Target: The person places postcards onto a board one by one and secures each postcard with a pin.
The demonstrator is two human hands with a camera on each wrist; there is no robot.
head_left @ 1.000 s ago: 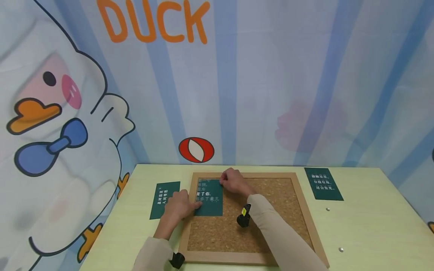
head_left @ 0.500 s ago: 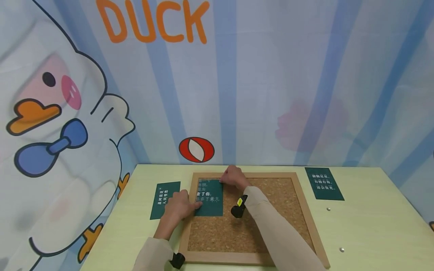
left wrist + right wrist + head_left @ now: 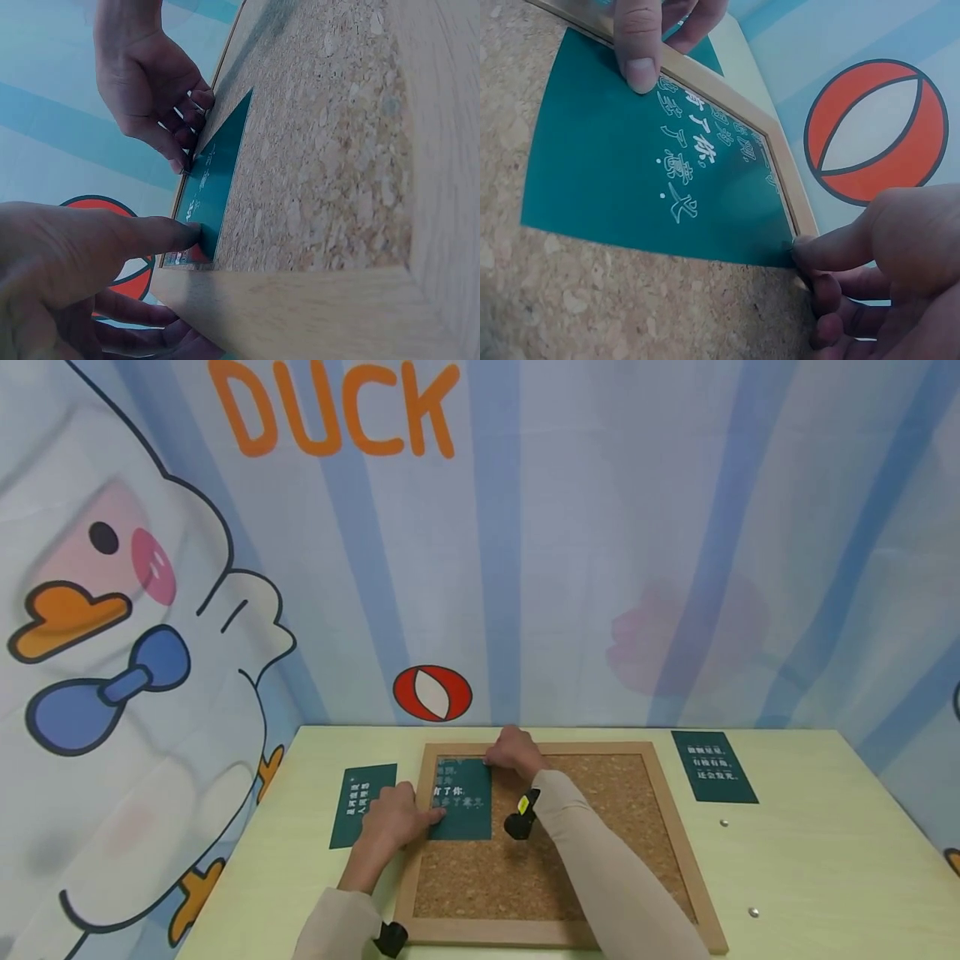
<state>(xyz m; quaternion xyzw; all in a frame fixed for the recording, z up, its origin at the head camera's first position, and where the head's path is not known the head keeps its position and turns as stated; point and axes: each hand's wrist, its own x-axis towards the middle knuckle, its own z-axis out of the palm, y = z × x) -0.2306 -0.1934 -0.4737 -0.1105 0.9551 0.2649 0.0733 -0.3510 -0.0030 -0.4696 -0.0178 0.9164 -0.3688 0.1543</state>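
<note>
Thumb straight, my left hand [image 3: 396,816] presses the rectangular dark-green card [image 3: 604,157]; my right hand [image 3: 517,752] curls at its corner, any pinch unclear remotely.

This looks like a small screened-off booth, though the building around it cannot be told. Printed cloth walls [image 3: 585,485] stand close behind and at both sides of a pale table [image 3: 840,860], meeting in corners. The cloth carries wide blue stripes [image 3: 501,568], a big white cartoon duck [image 3: 202,710], the orange word DUCK [image 3: 351,408] and a red-and-white ball [image 3: 432,693], giving the spot a child's playroom look
</note>
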